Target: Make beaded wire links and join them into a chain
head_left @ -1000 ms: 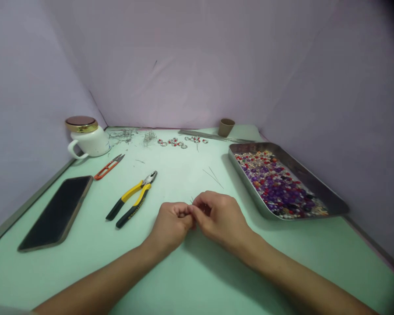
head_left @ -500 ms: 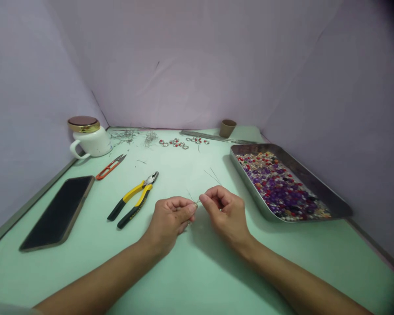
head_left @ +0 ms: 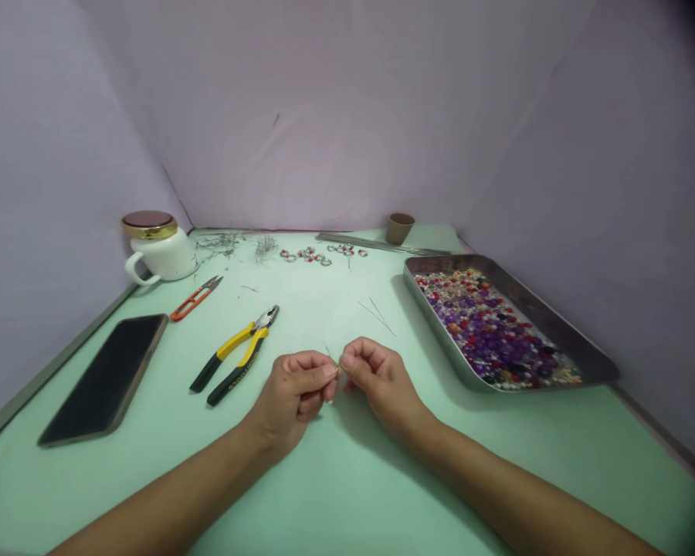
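At the middle of the green table (head_left: 347, 494), my left hand (head_left: 295, 390) pinches a thin wire (head_left: 327, 350) between thumb and forefinger. A small piece at its fingertips is mostly covered by the fingers. My right hand (head_left: 382, 382) is closed in a pinch on the same wire, its fingertips almost touching those of the left. Just beyond the right hand, loose pieces of wire (head_left: 376, 313) lie on the table. Left of my hands rest pliers (head_left: 237, 351) with yellow and black handles, jaws pointing away.
To the right stands a metal tray (head_left: 457, 355) of mixed beads. Orange thread snips (head_left: 197, 300), a phone (head_left: 104, 382) and a lidded white mug (head_left: 165, 253) are at left. Along the back lie wire scraps (head_left: 217, 243), beaded rings (head_left: 306, 255), long wires (head_left: 382, 245) and a brown cup (head_left: 400, 228).
My right hand has moved left, closer to the left hand, which has shifted slightly left. Both still pinch the wire. The table items stay where they were.
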Demonstrator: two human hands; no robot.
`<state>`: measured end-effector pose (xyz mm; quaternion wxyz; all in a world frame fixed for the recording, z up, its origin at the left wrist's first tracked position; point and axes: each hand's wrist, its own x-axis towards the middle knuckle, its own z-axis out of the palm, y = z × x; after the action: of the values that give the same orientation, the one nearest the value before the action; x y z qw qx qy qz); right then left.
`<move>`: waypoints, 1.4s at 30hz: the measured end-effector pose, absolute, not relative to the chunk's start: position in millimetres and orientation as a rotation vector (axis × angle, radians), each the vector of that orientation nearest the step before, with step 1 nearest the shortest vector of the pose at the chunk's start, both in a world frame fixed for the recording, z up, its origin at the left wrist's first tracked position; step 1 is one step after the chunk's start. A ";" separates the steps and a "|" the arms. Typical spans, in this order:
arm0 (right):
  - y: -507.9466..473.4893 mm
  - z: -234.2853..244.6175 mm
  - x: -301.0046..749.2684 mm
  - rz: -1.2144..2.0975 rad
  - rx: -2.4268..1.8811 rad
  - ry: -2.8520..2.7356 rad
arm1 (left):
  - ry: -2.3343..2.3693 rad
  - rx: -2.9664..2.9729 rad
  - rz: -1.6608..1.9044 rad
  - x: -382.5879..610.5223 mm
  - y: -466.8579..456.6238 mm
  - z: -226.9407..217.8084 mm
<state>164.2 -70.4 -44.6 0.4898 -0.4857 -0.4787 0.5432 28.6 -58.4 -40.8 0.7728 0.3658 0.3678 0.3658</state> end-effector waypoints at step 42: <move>-78.5 -44.3 171.9 0.637 -1.249 -1.591 | 0.858 0.751 0.749 27.2 -48.8 -35.5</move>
<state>171.9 -78.5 -44.3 0.4884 -0.5139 -0.6547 0.2620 27.2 -48.8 -35.5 0.7762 0.3471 0.3967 0.3460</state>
